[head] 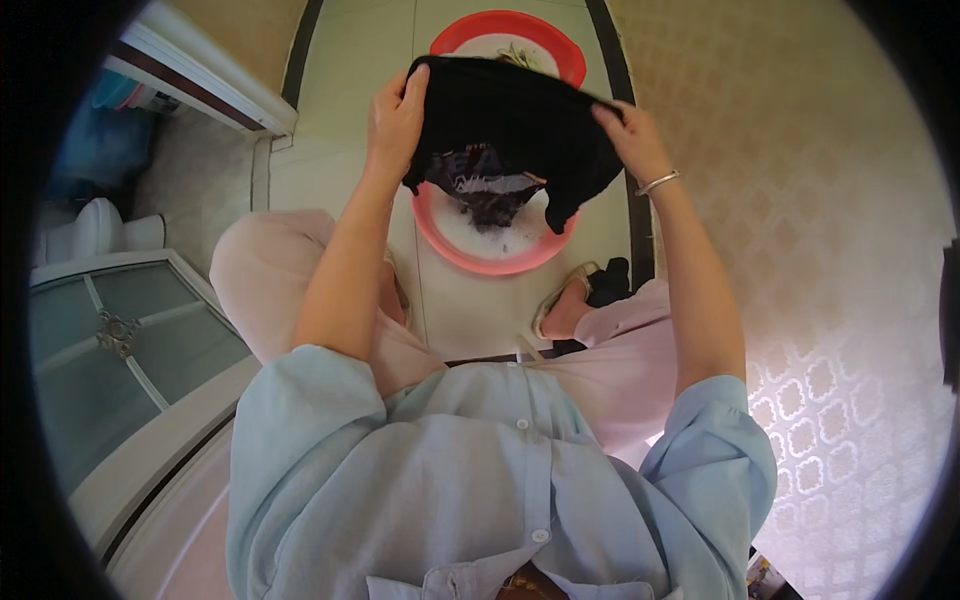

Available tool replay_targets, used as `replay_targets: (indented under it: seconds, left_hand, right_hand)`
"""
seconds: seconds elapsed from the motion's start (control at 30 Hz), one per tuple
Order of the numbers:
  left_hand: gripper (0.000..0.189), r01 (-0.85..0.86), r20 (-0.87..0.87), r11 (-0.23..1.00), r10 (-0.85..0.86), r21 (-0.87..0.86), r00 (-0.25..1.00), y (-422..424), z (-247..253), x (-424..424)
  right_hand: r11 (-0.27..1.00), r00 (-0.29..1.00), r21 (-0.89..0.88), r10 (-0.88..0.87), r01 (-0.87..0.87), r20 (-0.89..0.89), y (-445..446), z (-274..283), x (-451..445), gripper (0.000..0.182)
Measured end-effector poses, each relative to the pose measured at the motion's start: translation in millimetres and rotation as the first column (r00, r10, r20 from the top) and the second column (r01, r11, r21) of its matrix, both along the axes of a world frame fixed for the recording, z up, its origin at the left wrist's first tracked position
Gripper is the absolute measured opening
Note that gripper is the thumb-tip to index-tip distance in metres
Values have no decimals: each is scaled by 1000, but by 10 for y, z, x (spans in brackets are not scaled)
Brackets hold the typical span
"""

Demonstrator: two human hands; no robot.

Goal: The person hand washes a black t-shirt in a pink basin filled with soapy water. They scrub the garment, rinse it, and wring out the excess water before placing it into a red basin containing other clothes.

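Observation:
A black cloth garment (510, 105) is stretched out between my two hands above a pink plastic basin (480, 264). My left hand (397, 120) pinches its upper left corner, thumb on top. At the right corner my right hand (634, 139), with a bangle at the wrist, grips the same cloth. Printed lettering shows on the garment's lower part. Below it, whitish sudsy water (480, 241) fills the basin, and dark wet fabric (491, 214) hangs or lies there; whether it belongs to the same garment I cannot tell. The basin's far side is hidden behind the cloth.
Beyond the cloth stands a red basin (566, 52) with whitish liquid and something greenish in it. A patterned wall (750, 187) rises on the right. To the left are a glass-paned door (120, 337), a doorway frame (210, 67) and a white toilet (101, 229). My feet flank the near basin.

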State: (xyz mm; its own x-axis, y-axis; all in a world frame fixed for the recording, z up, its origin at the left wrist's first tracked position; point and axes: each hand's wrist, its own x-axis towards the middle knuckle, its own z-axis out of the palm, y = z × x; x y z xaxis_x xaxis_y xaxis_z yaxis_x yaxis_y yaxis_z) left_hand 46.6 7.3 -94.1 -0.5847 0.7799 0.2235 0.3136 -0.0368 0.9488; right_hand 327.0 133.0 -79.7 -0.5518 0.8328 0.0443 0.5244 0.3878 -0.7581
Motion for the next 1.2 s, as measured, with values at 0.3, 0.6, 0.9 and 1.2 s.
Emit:
replay_targets:
  seconds: [0.3,0.6,0.9,1.2]
  left_hand:
    - [25,316,-262,949,-307,-9,915,-339,46,1275]
    - [97,531,966,845,83,63,-247,-653,-992,1192]
    - [98,-202,736,878,-475,435,-483,105,-1056,1234]
    - [55,42,902,988,-119,149,-416,160,-1524,1096]
  right_hand:
    - [630,668,-759,-496,-163,-555,-874,168,-666,22]
    - [770,699,-634,-493,74,-517,-644,70,-737,26]
    - [698,375,-715,-654,-33,-657,-1411,202,-356,32]
    - [-53,408,-979,-912,-197,-33,-1041,-1586,-287,41]
